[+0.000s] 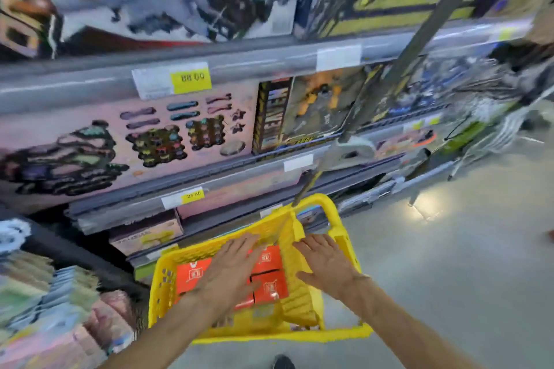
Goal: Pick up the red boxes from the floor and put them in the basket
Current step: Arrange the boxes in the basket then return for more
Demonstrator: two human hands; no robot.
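A yellow plastic basket (302,305) stands on the grey floor in front of the shelves. Several red boxes (269,286) lie flat inside it, side by side. My left hand (230,269) is spread flat over the boxes in the basket, fingers apart, holding nothing. My right hand (326,263) hovers with fingers spread over the basket's right wall, also holding nothing. The left hand hides part of the middle boxes. No red box shows on the floor.
Store shelves (180,78) with toy boxes and price tags rise behind the basket. A dark pole (389,81) slants down to the basket's far rim. Stacked packages (45,299) sit at lower left. A shoe tip (283,362) shows at the bottom. Grey floor (464,263) spreads right.
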